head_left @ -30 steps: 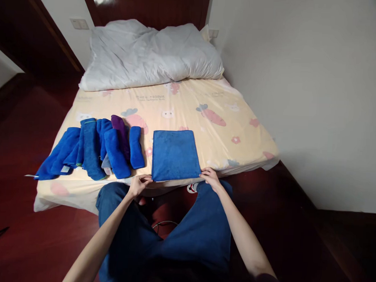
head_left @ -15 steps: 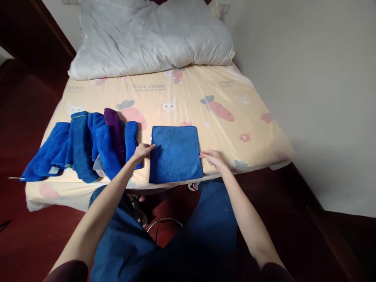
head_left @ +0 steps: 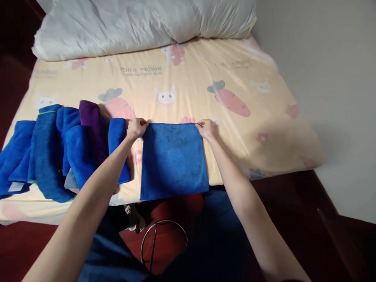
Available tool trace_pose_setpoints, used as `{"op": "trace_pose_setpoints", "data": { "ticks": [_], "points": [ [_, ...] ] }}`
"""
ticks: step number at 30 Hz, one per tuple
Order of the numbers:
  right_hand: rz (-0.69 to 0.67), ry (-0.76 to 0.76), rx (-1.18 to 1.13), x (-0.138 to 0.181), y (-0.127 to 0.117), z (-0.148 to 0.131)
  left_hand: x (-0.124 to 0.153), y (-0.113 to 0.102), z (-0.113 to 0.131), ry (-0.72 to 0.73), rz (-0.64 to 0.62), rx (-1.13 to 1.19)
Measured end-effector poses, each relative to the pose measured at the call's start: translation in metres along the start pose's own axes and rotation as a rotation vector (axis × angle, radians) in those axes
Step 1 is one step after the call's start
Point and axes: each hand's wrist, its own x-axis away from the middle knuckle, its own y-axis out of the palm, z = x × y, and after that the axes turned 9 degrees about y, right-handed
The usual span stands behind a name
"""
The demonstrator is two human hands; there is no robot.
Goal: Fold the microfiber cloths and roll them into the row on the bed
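Observation:
A square blue towel [head_left: 174,161] lies spread at the near edge of the bed, its lower edge reaching the mattress rim. My left hand [head_left: 136,128] pinches its far left corner. At the far right corner, my right hand [head_left: 207,128] has thumb and fingers closed on the cloth. Just left of my left hand lies a folded blue cloth [head_left: 116,133], partly covered by my left forearm. Beyond it are a purple cloth [head_left: 91,116] and several more blue cloths [head_left: 46,147], laid side by side.
The bed sheet [head_left: 187,82] is pale yellow with carrot and rabbit prints. A bulky white quilt [head_left: 143,22] lies across the far end. A grey wall [head_left: 327,89] stands to the right. Below the bed edge a thin metal ring [head_left: 143,243] shows above the red floor.
Both hands have moved from the towel's sides to its far corners and closed on them. My view has come nearer to the bed and tilted down.

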Motion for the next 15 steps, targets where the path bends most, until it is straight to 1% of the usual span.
{"op": "trace_pose_setpoints", "data": {
  "ticks": [3,6,10,13,14,15],
  "points": [
    [-0.021,-0.034,0.032,-0.004,-0.001,-0.004,0.0,-0.002,-0.004,0.024,0.002,-0.016],
    [-0.034,-0.008,0.019,-0.006,-0.002,-0.006,0.0,-0.006,0.0,0.09,-0.032,-0.044],
    [-0.133,0.097,-0.063,-0.016,-0.004,-0.003,-0.008,-0.011,0.005,0.178,-0.181,-0.073],
    [-0.187,0.17,-0.071,-0.023,-0.007,0.001,-0.017,-0.015,0.004,0.216,-0.294,-0.098],
    [-0.201,0.177,-0.059,-0.024,-0.008,0.001,-0.019,-0.017,0.004,0.228,-0.319,-0.109],
    [-0.205,0.153,-0.05,-0.023,-0.01,0.001,-0.021,-0.019,0.003,0.24,-0.333,-0.119]
  ]
}}
